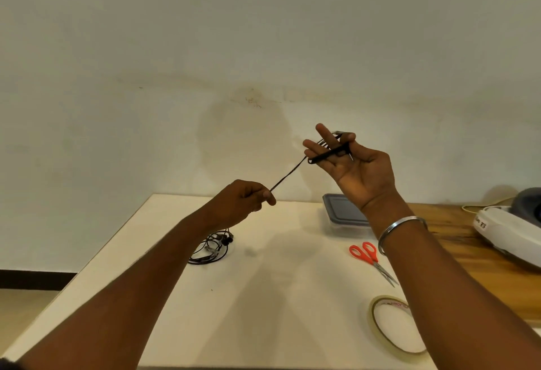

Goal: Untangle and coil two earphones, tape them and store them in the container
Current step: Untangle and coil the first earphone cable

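Grey-lidded container [344, 208] sits closed; left hand [246, 198] pinches earphone cord [287, 176], right hand [358, 165] grips it too

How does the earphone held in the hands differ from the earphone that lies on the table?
The held earphone is up in the air; the table earphone lies on the white table. The held earphone is wound round fingers of the right hand, one taut stretch pinched by the left hand; the table earphone is a loose heap. Both have thin black cables.
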